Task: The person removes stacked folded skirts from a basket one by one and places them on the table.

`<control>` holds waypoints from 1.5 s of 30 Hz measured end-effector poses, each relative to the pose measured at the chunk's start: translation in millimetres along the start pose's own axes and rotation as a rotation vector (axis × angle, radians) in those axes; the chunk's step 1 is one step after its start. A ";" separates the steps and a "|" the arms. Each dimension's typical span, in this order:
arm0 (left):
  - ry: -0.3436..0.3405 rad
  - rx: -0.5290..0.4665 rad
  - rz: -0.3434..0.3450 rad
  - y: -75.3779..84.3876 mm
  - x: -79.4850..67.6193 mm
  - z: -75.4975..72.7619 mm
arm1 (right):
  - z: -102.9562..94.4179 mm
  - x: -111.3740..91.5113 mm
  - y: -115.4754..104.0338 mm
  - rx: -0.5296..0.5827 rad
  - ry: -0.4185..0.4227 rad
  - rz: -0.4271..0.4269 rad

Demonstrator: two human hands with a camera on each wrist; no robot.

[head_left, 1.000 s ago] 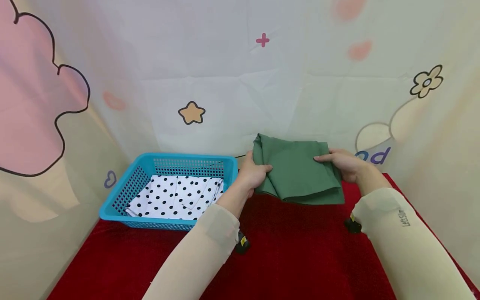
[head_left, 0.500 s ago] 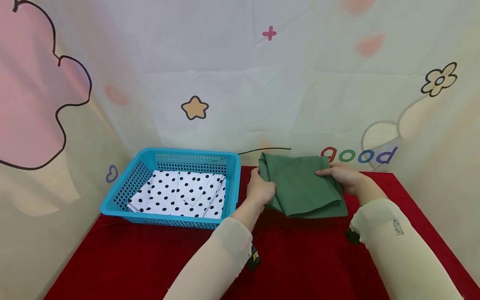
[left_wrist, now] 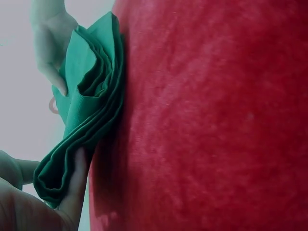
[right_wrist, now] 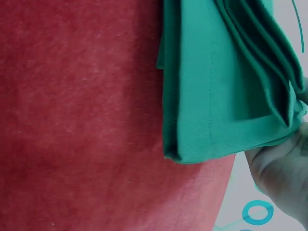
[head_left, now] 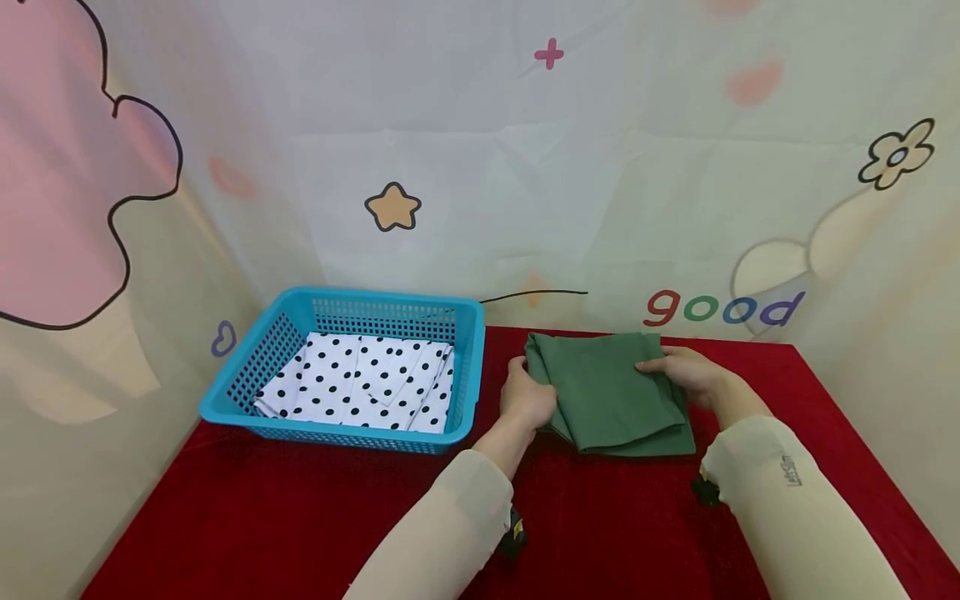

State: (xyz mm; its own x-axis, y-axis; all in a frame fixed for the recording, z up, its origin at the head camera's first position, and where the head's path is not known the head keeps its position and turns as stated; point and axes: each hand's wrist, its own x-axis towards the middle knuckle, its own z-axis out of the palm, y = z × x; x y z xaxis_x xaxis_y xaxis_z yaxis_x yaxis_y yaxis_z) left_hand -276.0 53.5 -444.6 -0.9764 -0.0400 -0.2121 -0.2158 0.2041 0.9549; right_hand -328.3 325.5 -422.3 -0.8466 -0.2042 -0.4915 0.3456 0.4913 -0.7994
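Observation:
A folded green cloth (head_left: 611, 398) lies low over the red-covered table, right of the basket. My left hand (head_left: 527, 402) grips its left edge, thumb above and fingers beneath. At the opposite edge, my right hand (head_left: 692, 377) pinches the cloth with the thumb on top. Several stacked layers of the cloth (left_wrist: 79, 108) show in the left wrist view, where a finger (left_wrist: 77, 175) of the left hand runs along the underside. In the right wrist view, the near corner of the cloth (right_wrist: 202, 120) hangs beside the red surface, and the right hand (right_wrist: 284, 168) is partly hidden behind it.
A blue plastic basket (head_left: 480, 367) stands on the left, holding a folded white cloth with black dots (head_left: 352, 383). The red table cover (head_left: 300, 517) spreads below. A printed curtain (head_left: 480, 167) hangs behind the table.
Both hands have lowered the green cloth toward the table, still gripping its two edges. The head view has shifted slightly, and the basket with the dotted cloth stays put.

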 end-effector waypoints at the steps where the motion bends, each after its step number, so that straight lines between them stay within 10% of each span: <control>1: 0.000 0.003 -0.001 -0.9 0.0 0.3 | -0.2 0.0 1.4 -0.001 0.002 0.002; 30: 0.006 0.231 -0.063 -2.2 -11.0 -4.3 | 10.4 -5.0 15.3 -0.170 0.211 0.050; 45: -0.110 0.271 0.057 19.5 -22.7 -11.3 | 11.3 -20.1 -4.9 -0.347 0.331 0.004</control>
State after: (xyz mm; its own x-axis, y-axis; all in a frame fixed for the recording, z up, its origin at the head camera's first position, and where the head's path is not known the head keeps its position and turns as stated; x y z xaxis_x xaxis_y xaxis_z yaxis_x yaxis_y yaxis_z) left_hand -258.1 47.4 -418.8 -0.9774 0.0819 -0.1948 -0.1368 0.4576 0.8786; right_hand -308.4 317.7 -412.4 -0.9483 0.0510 -0.3133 0.2415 0.7566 -0.6076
